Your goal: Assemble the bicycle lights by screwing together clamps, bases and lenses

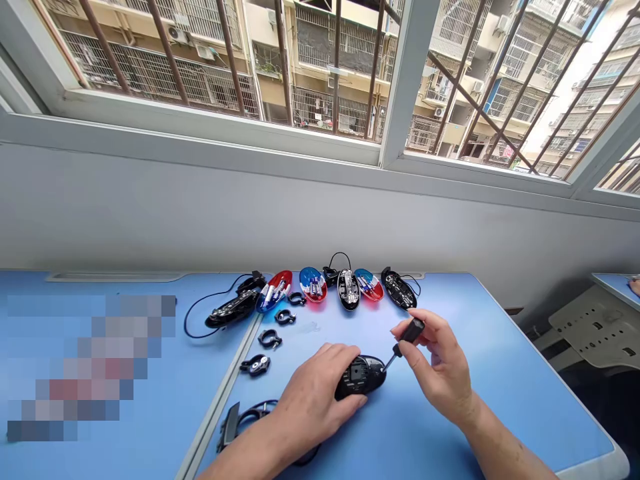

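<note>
My left hand is wrapped over a black oval plastic housing, pressing it on the blue table. Between the fingers and thumb of my right hand is a screwdriver with a black handle. Its metal shaft slants down to the left, and the tip meets the right end of the housing. Under my left forearm lies a black clamp with a cable, partly hidden. Several black ring clamps form a line to the left of my hands.
Along the back of the blue table lie red-and-blue oval shells with batteries, and opened black housings with cables. A seam divides the tabletops. A blurred patch covers something at left. A white wall and barred window stand behind.
</note>
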Tool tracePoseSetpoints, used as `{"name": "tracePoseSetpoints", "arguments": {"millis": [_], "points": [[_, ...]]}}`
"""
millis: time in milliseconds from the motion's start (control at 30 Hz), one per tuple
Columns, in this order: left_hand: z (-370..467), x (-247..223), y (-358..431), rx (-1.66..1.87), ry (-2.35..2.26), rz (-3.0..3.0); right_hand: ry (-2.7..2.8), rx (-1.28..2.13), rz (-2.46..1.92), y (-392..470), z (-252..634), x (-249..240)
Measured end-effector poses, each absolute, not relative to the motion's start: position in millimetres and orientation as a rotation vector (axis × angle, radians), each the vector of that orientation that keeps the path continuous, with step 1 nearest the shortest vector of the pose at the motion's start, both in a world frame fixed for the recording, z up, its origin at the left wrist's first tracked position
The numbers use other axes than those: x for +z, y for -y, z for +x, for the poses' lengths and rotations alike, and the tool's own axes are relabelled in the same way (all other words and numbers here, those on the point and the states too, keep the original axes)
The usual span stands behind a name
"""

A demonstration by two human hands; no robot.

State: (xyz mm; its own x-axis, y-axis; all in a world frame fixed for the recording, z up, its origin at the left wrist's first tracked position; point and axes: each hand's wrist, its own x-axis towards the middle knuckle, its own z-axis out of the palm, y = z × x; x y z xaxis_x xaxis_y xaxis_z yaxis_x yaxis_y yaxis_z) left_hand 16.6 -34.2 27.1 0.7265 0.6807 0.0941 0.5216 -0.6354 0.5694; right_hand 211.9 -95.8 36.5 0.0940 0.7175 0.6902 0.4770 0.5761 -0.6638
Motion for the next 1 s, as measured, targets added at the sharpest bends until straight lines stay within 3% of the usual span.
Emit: {"name": "tracePoseSetpoints", "arguments": {"millis": [300,467,1000], "points": [[19.0,23.5,32.8,0.404,-1.140,2.413,1.438,0.288,-1.171,88.9,210.4,37.0],[14.5,22.1,32.0,0.456,-1.024,2.363,1.479,0.230,-1.175,86.6,209.4,35.6],[-7.2,58.9,44.4,0.134,-0.841,2.381,1.451,0.274,-1.146,85.1,205.7,26.0]]}}
